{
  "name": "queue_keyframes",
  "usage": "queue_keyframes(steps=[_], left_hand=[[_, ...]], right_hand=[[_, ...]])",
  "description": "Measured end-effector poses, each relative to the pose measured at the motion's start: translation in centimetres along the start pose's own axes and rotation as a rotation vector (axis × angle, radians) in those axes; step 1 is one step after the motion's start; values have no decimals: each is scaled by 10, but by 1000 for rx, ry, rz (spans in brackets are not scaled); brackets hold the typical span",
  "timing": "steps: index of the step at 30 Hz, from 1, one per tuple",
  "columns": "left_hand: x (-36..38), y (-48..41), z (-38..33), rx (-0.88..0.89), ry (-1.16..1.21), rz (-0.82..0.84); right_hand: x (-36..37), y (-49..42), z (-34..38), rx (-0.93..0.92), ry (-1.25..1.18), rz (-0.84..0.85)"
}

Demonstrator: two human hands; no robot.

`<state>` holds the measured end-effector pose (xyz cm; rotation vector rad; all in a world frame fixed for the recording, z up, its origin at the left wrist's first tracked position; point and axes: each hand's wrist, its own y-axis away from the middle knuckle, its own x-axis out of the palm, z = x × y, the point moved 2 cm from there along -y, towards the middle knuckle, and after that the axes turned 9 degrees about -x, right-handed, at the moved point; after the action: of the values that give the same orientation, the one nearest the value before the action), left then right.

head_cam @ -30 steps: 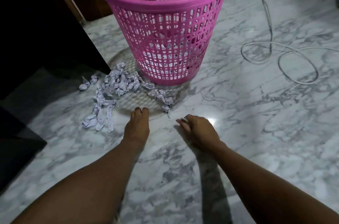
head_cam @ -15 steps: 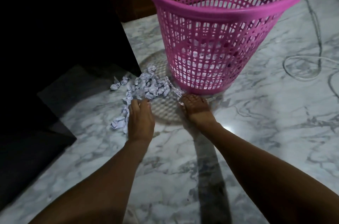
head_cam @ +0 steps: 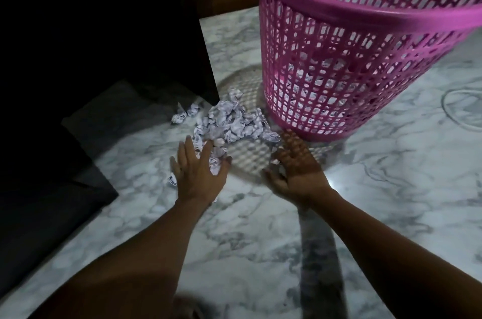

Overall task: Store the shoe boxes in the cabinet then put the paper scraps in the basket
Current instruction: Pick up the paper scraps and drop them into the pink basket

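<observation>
A heap of crumpled paper scraps lies on the marble floor just left of the pink lattice basket. More crumpled paper shows through the basket's holes near its bottom. My left hand lies flat on the heap's near edge, fingers spread over some scraps. My right hand rests on the floor at the heap's right end, fingers spread, a small scrap at its fingertips. Two stray scraps sit farther left. No shoe boxes are visible.
A dark cabinet fills the left side, its corner close to the heap. A white cable loops on the floor at the right edge. The marble floor spreads around my arms.
Both hands have slid forward onto the paper heap, and their fingers have spread. The view has moved closer to the basket and the scraps.
</observation>
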<state>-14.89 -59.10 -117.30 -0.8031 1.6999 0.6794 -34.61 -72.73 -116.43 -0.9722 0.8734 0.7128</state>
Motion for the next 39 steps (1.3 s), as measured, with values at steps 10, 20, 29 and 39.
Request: queue_keyframes(steps=[10, 20, 29, 39], left_hand=[[4, 6, -10, 159, -45, -204], [-5, 2, -18, 193, 115, -42], [-48, -9, -39, 10, 434, 107], [-181, -21, -93, 14, 910, 6]], right_hand=[[21, -18, -12, 69, 22, 58], [20, -21, -7, 34, -165, 24], [-10, -45, 13, 210, -397, 65], [-189, -164, 119, -266, -425, -395]])
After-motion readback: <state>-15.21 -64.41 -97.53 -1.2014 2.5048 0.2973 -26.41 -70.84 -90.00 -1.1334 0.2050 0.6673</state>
